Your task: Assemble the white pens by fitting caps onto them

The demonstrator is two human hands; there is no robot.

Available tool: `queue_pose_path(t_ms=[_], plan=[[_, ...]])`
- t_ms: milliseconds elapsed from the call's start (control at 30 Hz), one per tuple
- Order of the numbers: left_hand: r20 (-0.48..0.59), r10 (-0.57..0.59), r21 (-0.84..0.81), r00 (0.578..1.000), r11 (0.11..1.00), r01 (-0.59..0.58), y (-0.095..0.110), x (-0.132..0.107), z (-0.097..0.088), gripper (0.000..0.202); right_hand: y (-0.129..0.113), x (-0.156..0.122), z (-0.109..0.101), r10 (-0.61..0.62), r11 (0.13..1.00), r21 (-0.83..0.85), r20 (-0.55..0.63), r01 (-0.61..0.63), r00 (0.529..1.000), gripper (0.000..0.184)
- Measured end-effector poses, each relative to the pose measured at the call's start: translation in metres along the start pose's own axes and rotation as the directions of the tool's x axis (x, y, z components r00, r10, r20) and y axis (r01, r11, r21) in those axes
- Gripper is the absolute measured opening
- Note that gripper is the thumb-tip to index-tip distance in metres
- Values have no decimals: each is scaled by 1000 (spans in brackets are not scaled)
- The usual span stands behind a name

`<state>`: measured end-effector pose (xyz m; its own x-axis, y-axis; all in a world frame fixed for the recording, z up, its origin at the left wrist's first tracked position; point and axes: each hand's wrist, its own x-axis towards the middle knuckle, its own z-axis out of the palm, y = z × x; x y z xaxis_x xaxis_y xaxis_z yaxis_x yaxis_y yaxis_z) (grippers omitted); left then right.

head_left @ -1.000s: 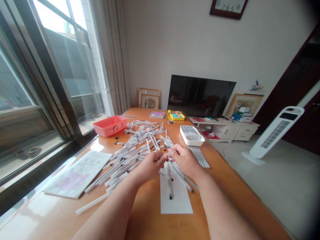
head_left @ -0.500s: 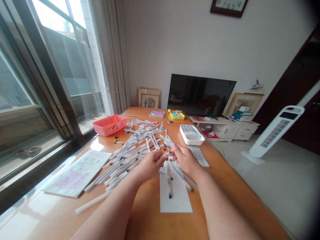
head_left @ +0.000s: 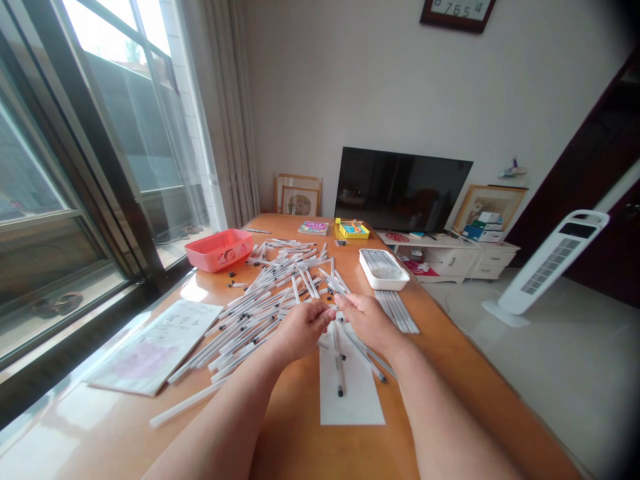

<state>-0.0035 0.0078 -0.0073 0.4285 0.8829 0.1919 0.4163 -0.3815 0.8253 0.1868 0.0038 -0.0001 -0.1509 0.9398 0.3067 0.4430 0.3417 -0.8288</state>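
My left hand and my right hand meet fingertip to fingertip above the table, both pinched closed. A small pen part seems to sit between them, mostly hidden by the thumbs and fingers. Under them lies a white paper sheet with several clear pens on it, some with black ends. A loose heap of clear pen barrels spreads to the left of my hands. Just beyond my right wrist, a row of pens lies side by side.
A white tub of pens stands at the right edge of the wooden table. To the left are a red plastic basket and a writing booklet. A yellow box and a colourful booklet lie at the far end.
My right hand has shifted slightly, its thumb closing nearer my left fingertips. A small dark end that showed by the right fingers is now hidden. The left hand has hardly moved.
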Motion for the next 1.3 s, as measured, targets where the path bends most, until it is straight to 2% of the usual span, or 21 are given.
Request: queue_pose_path(t_ms=[100,267,400,500,600,700,833,900,1033,1167,1300], plan=[[-5,-40,-36,999,999,40,5,0,-3,48,-2,0,-2,40,998,39,-4,-40,999,49],[9,-85,-127,996,988,85,13,-3,-5,48,-5,-1,-1,24,994,106,44,-28,999,36],[71,-119,-240,990,962,132,12,-4,-5,49,-2,0,0,11,993,116,27,-14,1000,33],[123,-109,-315,986,938,143,10,-4,-5,44,-1,0,0,27,993,119,5,-28,1000,33],[126,-87,-331,988,935,125,8,-3,-3,40,0,1,1,52,991,127,-3,-51,999,34],[59,-57,-310,997,948,73,7,-2,0,39,0,2,4,85,985,153,-24,-80,996,35],[-114,-22,-211,993,978,-3,7,0,5,35,1,3,10,107,981,172,-80,-92,991,36],[-137,-21,-207,990,978,-8,9,1,6,36,1,3,11,102,978,190,-97,-82,990,36],[-10,-72,-321,997,945,65,16,-1,3,42,-3,2,8,82,968,245,-108,-54,991,36],[136,-136,-431,981,884,182,20,-5,-2,45,-5,2,3,94,959,277,-110,-61,989,38],[118,-108,-448,987,881,149,17,-4,-1,40,-5,2,3,107,955,288,-115,-70,988,37]])
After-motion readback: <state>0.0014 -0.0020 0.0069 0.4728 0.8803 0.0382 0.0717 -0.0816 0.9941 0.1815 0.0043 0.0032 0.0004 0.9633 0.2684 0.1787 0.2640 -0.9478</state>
